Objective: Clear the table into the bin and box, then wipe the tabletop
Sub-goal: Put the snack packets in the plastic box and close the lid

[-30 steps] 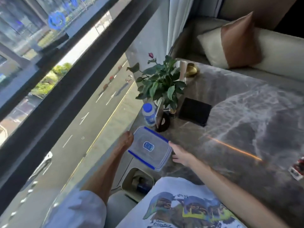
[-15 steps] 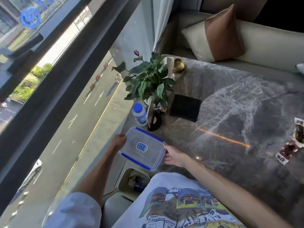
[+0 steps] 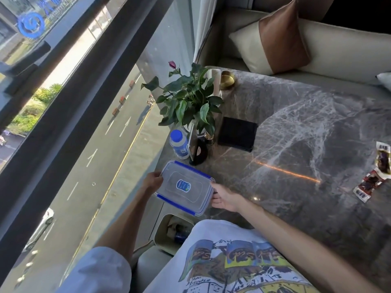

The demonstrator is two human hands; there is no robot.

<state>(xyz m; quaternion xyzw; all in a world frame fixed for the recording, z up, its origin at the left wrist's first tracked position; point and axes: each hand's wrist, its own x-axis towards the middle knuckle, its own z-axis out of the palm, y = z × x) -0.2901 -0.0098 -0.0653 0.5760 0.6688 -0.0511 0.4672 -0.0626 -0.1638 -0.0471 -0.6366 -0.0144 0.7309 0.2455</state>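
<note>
A clear plastic box with a blue-edged lid (image 3: 184, 187) is held at the near left corner of the grey marble table (image 3: 306, 127). My left hand (image 3: 152, 181) grips its left end and my right hand (image 3: 224, 197) grips its right end. Below the box, beside the table, stands a cream bin (image 3: 163, 237) with rubbish inside. Snack wrappers (image 3: 375, 172) lie at the table's right edge. A small water bottle with a blue cap (image 3: 178, 142) stands next to the plant.
A potted green plant (image 3: 188, 102), a black square pad (image 3: 237, 134), a dark round object (image 3: 198, 153) and a gold dish (image 3: 227, 80) stand along the table's left side. A sofa with a cushion (image 3: 275, 39) lies behind. A window wall runs along the left.
Both hands have closed on the ends of the box and brought it slightly nearer. The view has shifted, so the wrappers at the right now show more fully.
</note>
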